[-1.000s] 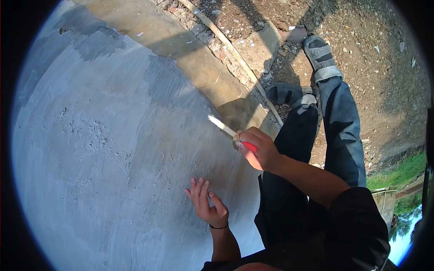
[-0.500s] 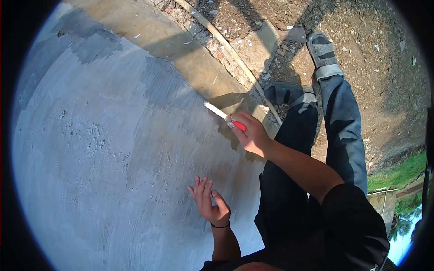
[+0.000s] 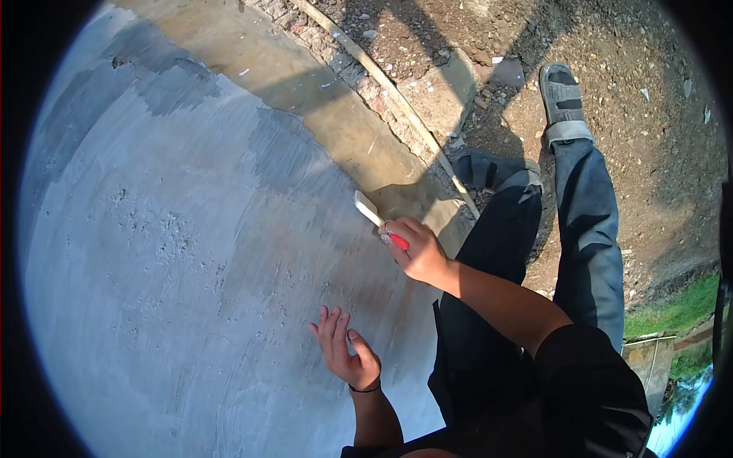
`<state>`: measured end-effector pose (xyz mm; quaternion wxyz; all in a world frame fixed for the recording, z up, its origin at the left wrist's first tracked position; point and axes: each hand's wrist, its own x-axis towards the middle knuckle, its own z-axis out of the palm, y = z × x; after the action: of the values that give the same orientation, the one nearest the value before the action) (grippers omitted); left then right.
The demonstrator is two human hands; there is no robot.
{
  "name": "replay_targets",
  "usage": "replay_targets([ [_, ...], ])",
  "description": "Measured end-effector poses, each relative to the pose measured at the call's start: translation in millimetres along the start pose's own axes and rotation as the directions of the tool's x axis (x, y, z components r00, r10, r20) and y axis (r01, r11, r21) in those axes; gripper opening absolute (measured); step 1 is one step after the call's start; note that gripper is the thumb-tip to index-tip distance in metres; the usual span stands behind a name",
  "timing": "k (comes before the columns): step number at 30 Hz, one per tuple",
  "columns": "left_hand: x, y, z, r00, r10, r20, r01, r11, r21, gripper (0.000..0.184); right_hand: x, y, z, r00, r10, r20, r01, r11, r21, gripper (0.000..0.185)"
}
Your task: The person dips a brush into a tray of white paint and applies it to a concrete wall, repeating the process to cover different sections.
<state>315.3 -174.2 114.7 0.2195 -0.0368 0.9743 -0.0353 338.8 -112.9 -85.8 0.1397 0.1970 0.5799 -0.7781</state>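
Observation:
My right hand (image 3: pixel 420 250) is closed around the red handle of a paintbrush (image 3: pixel 366 204). Its pale bristle end points up and left, at the border between the grey coated surface (image 3: pixel 175 298) and a brownish bare strip (image 3: pixel 305 114). I cannot tell how firmly the bristles press there. Lower down, my left hand (image 3: pixel 347 351) holds nothing; its fingers are stretched out over the grey surface, with a dark band at the wrist. Whether it touches the surface is unclear. Darker, wet-looking grey patches run along the coated edge.
A pale pipe or pole (image 3: pixel 389 88) runs diagonally beside the brown strip. Past it lies stony soil (image 3: pixel 634 175), where my sandalled feet (image 3: pixel 563 99) stand. Pitted spots (image 3: pixel 164 229) mark the grey surface. Grass (image 3: pixel 672 305) shows at the far right.
The paintbrush has turned, and its broad face now shows more. In view, my right hand sits slightly lower and further right. My left hand stays open and has shifted slightly down.

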Motion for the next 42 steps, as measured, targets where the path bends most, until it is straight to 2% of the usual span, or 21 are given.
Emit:
replay_targets([
  [1, -1, 1, 2, 1.0, -0.004, -0.005, 0.004, 1.0, -0.014, 0.025, -6, -4, 2, 1.0, -0.004, -0.001, 0.004, 1.0, 0.0, 0.018],
  [3, 1, 1, 4, 1.0, -0.008, -0.021, 0.008, 0.999, -0.035, 0.025, -24, -28, 4, 0.993, -0.068, 0.1, 0.061, 0.995, 0.074, 0.017],
  [5, 1, 0, 6, 0.998, -0.045, -0.044, 0.043, 0.998, -0.042, 0.024, -37, -45, -8, 0.986, -0.124, 0.11, 0.106, 0.981, 0.162, 0.018],
  [7, 5, 2, 14, 0.996, -0.055, -0.071, 0.051, 0.997, -0.057, 0.024, -38, -47, -21, 0.982, -0.129, 0.135, 0.108, 0.982, 0.154, 0.019],
  [9, -2, 3, 8, 0.996, -0.057, -0.069, 0.054, 0.997, -0.051, 0.024, -31, -41, -27, 0.994, -0.106, 0.017, 0.105, 0.994, 0.041, 0.02],
  [10, -4, 3, 8, 0.996, -0.045, -0.079, 0.04, 0.998, -0.055, 0.025, -30, -31, -25, 0.999, -0.036, -0.002, 0.036, 0.999, -0.001, 0.021],
  [11, -4, 3, 11, 0.994, -0.03, -0.101, 0.023, 0.998, -0.066, 0.025, -30, -15, -19, 0.997, -0.061, -0.043, 0.059, 0.997, -0.044, 0.022],
  [13, -5, 0, 15, 0.988, -0.046, -0.149, 0.032, 0.995, -0.093, 0.025, -29, -3, -6, 0.997, -0.08, 0.012, 0.081, 0.988, -0.131, 0.022],
  [17, -18, -7, 18, 0.97, -0.069, -0.234, 0.032, 0.987, -0.157, 0.026, -51, -13, 3, 0.98, -0.175, 0.094, 0.184, 0.978, -0.099, 0.018],
  [20, -23, -10, 24, 0.944, -0.108, -0.313, 0.031, 0.97, -0.243, 0.026, -56, -26, -21, 0.987, 0.021, 0.158, -0.023, 1.0, 0.009, 0.013],
  [23, -35, -8, 28, 0.913, -0.157, -0.377, 0.019, 0.938, -0.346, 0.027, -52, -23, -29, 0.995, -0.096, 0.041, 0.101, 0.983, -0.155, 0.013],
  [24, -41, -7, 30, 0.906, -0.18, -0.382, 0.03, 0.93, -0.366, 0.027, -47, -21, -32, 0.993, -0.102, 0.059, 0.111, 0.979, -0.174, 0.013],
  [27, -58, -11, 35, 0.897, -0.168, -0.408, 0.007, 0.93, -0.366, 0.028, -41, -11, -26, 0.986, -0.168, -0.016, 0.165, 0.977, -0.133, 0.015],
  [30, -79, -18, 45, 0.882, -0.192, -0.43, 0.045, 0.943, -0.33, 0.028, -49, -1, -11, 0.985, -0.163, 0.064, 0.171, 0.975, -0.141, 0.016],
  [33, -99, -21, 52, 0.847, -0.211, -0.488, 0.102, 0.965, -0.241, 0.028, -60, 4, 3, 0.973, -0.128, 0.19, 0.142, 0.988, -0.064, 0.015],
  [35, -111, -24, 53, 0.866, -0.158, -0.474, 0.08, 0.98, -0.181, 0.028, -74, 3, -3, 0.981, -0.114, 0.159, 0.13, 0.987, -0.091, 0.015],
  [36, -118, -27, 52, 0.882, -0.147, -0.447, 0.076, 0.982, -0.172, 0.028, -75, 6, -18, 0.963, -0.125, 0.239, 0.171, 0.968, -0.182, 0.015],
  [37, -123, -29, 54, 0.884, -0.104, -0.457, 0.051, 0.991, -0.127, 0.028, -81, 11, -24, 0.964, -0.119, 0.237, 0.165, 0.969, -0.183, 0.015],
  [39, -132, -33, 55, 0.872, -0.081, -0.483, 0.043, 0.995, -0.09, 0.028, -86, 15, -31, 0.987, -0.158, 0.01, 0.158, 0.987, 0.004, 0.015],
  [40, -138, -38, 54, 0.858, -0.082, -0.506, 0.037, 0.995, -0.098, 0.026, -87, 17, -36, 0.985, -0.17, 0.013, 0.171, 0.982, -0.076, 0.015],
  [42, -147, -51, 54, 0.858, -0.023, -0.514, 0.001, 0.999, -0.044, 0.027, -85, 23, -35, 0.989, -0.15, -0.003, 0.15, 0.988, -0.032, 0.015],
])
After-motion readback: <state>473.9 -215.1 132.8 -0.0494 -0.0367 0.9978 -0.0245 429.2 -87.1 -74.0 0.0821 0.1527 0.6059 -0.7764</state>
